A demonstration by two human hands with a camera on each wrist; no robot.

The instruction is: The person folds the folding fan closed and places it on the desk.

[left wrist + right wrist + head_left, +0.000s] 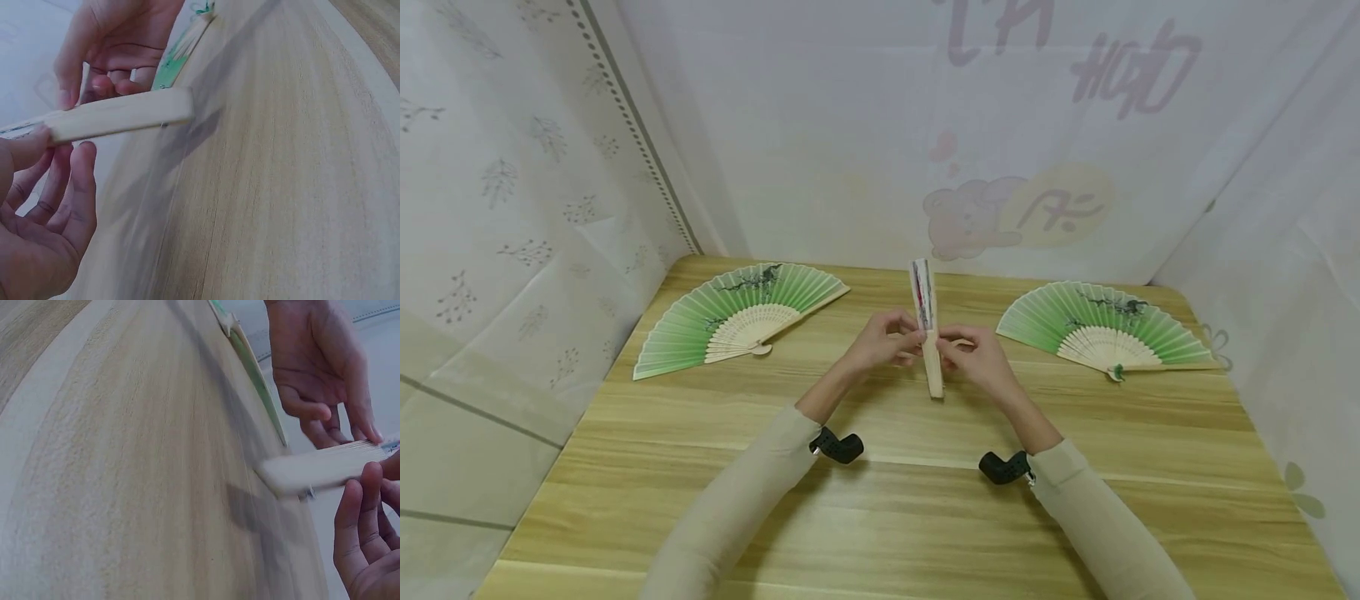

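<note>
A folded hand fan (933,367) is held up over the middle of the table, its pale wooden ribs toward me and its white, dark and red patterned leaf at the far end. My left hand (882,342) pinches it from the left side between thumb and fingers. From the other side, the thumb and fingertips of my right hand (979,357) pinch it too. In the left wrist view, the fan's rib end (131,112) extends past both hands, above the tabletop. The right wrist view shows the same ribs (325,467), slightly blurred.
An open green fan (681,333) with a dark branch print lies at the table's back left. A similar open green fan (1037,315), with a green tie at its pivot, lies at the back right. Patterned white cloth (820,150) hangs behind the wooden table (910,533).
</note>
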